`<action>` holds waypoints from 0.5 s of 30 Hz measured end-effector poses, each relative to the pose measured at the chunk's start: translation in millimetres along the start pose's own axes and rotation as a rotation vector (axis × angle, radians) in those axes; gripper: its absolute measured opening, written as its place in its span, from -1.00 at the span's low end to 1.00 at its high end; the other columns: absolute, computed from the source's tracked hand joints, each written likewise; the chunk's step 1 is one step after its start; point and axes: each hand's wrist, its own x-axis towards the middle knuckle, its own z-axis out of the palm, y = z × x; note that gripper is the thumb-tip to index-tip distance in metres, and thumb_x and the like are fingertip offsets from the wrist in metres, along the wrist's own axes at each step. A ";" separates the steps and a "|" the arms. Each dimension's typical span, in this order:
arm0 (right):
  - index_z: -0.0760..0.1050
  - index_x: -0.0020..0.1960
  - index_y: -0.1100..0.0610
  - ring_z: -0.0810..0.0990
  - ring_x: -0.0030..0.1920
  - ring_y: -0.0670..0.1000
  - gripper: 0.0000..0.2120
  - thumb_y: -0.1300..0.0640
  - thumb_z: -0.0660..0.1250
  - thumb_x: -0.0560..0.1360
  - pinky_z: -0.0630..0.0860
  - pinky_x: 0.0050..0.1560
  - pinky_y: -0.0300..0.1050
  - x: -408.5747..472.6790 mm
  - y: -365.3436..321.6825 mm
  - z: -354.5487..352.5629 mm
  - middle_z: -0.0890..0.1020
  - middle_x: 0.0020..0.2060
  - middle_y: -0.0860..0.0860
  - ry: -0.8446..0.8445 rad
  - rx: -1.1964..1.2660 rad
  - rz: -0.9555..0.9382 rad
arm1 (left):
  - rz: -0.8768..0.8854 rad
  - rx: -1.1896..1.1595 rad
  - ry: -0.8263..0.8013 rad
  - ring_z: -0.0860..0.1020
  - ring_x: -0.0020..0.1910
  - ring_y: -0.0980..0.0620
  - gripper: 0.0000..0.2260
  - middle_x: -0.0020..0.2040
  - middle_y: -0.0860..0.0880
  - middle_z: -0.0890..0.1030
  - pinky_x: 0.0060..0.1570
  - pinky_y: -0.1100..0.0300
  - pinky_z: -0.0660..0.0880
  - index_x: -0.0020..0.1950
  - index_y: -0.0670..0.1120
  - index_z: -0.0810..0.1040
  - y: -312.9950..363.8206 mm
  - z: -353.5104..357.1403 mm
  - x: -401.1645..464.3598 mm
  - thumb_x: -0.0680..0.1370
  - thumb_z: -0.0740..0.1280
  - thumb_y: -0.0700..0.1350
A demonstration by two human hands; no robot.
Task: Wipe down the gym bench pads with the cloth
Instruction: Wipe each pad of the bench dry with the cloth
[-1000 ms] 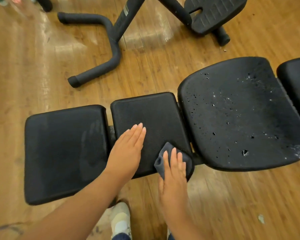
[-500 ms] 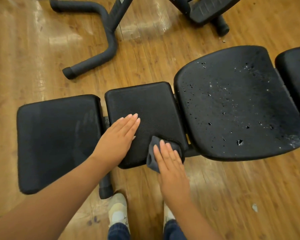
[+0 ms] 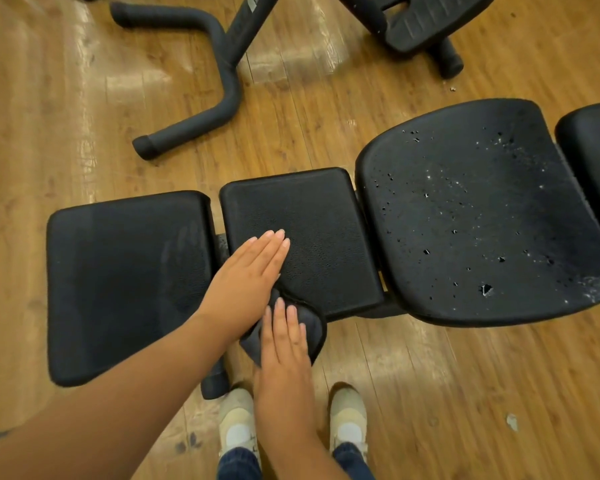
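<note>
The right hand [image 3: 284, 344] presses flat, fingers straight, on the dark cloth [image 3: 310, 329] at the near edge of the middle pad [image 3: 309, 230]; the left hand [image 3: 248, 271] rests spread just beside it. The cloth looks soft, light and probably bunches easily, so broad palm pressure suits it.

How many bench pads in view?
4. Left pad; middle pad under the left hand and the cloth; large pitted pad to its right; a fourth pad cut off at the right edge.
</note>
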 end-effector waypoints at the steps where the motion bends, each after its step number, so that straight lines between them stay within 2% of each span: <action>1: -0.03 0.50 0.18 -0.04 0.49 0.03 -0.22 0.23 0.29 0.39 -0.09 0.44 -0.02 -0.4 3.5 -1.0 0.07 0.50 0.07 -0.005 -0.008 -0.026 | 0.007 -0.001 -0.001 0.36 0.39 -0.13 -0.56 0.41 -0.19 0.38 0.35 0.00 0.17 0.43 -0.23 0.29 -0.9 -0.3 0.4 0.56 0.01 -0.16; 3: -0.01 0.50 0.16 0.05 0.49 0.03 -0.33 0.22 0.09 0.42 -0.01 0.43 -0.04 0.5 18.5 -11.0 0.06 0.51 0.04 -0.040 -0.031 -0.100 | 0.012 -0.002 -0.003 0.37 0.38 -0.14 -0.56 0.40 -0.19 0.39 0.33 -0.01 0.18 0.42 -0.24 0.31 -1.4 -1.2 0.6 0.56 0.01 -0.15; 6: 0.10 0.49 0.15 0.14 0.46 0.02 -0.33 0.26 0.01 0.37 0.03 0.42 -0.06 6.7 45.3 -27.9 0.21 0.46 0.06 -0.076 -0.076 -0.121 | -0.002 0.006 -0.001 0.39 0.36 -0.14 -0.56 0.39 -0.20 0.40 0.33 0.00 0.19 0.40 -0.25 0.33 1.0 -3.1 0.6 0.56 0.01 -0.14; 9: 0.16 0.47 0.15 0.12 0.46 0.00 -0.33 0.35 0.16 0.37 -0.02 0.45 -0.11 15.9 74.9 -41.2 0.24 0.46 0.07 -0.047 -0.073 -0.065 | -0.010 0.012 0.000 0.40 0.36 -0.14 -0.55 0.38 -0.20 0.41 0.34 0.01 0.18 0.40 -0.25 0.34 2.8 -4.8 -0.1 0.56 0.00 -0.13; 12: 0.15 0.48 0.15 0.08 0.48 -0.01 -0.16 0.42 0.40 0.28 -0.10 0.46 -0.15 26.1 95.6 -52.3 0.21 0.47 0.04 -0.046 -0.042 -0.008 | -0.008 0.019 0.002 0.38 0.37 -0.14 -0.55 0.40 -0.20 0.39 0.36 0.01 0.15 0.41 -0.25 0.32 3.6 -3.9 -1.1 0.55 0.02 -0.15; 15: 0.12 0.47 0.17 0.04 0.48 -0.03 -0.20 0.39 0.39 0.33 -0.09 0.46 -0.12 41.2 101.1 -54.1 0.22 0.46 0.07 -0.002 -0.028 0.024 | -0.015 0.031 0.016 0.36 0.39 -0.14 -0.52 0.41 -0.20 0.36 0.40 0.03 0.05 0.42 -0.25 0.29 5.1 -1.6 -2.2 0.50 0.09 -0.19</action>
